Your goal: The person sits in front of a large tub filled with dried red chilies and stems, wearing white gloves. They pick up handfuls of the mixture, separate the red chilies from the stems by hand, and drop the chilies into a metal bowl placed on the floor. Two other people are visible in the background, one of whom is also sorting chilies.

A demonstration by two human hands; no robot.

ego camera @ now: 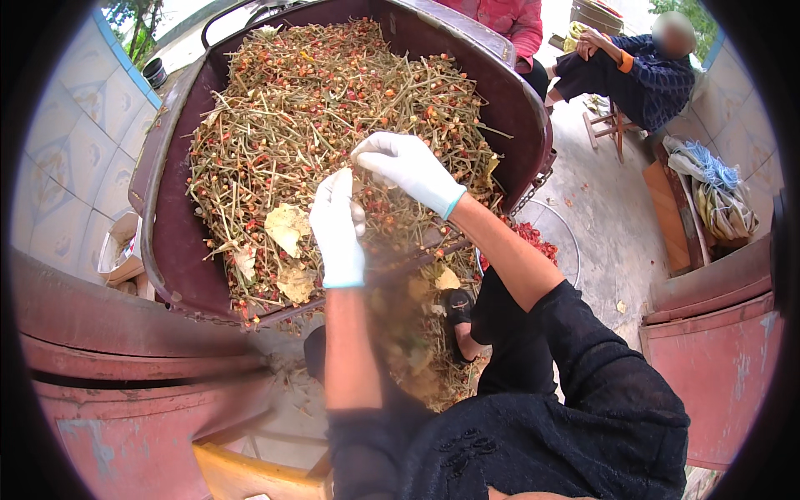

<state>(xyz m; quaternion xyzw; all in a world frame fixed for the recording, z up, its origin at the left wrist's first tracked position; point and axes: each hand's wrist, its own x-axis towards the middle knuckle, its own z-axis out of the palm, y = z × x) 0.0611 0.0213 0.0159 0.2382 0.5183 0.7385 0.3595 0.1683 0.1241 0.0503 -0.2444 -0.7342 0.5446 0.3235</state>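
Both my hands wear white knit gloves with light blue cuffs. They are raised over a heap of dried plant stems (325, 112) mixed with red and orange bits, possibly pepper caps. My left hand (337, 228) points upward with its fingers bent. Close to its fingertips is my right hand (403, 165), its thumb and forefinger drawn together. Whether either hand pinches something small cannot be made out. The heap fills a dark maroon metal cart bed (178, 231). Pale dry leaves (287, 228) lie near its front edge. A blurred patch hides part of the area below my hands.
Red pieces (531, 240) lie in a round rimmed container right of my knee. Stems cover the floor by my shoe (459, 306). A chain (531, 190) hangs at the cart's corner. Pink doors (712, 369) flank both sides. One person (650, 81) sits at right; another (500, 22) is behind the cart.
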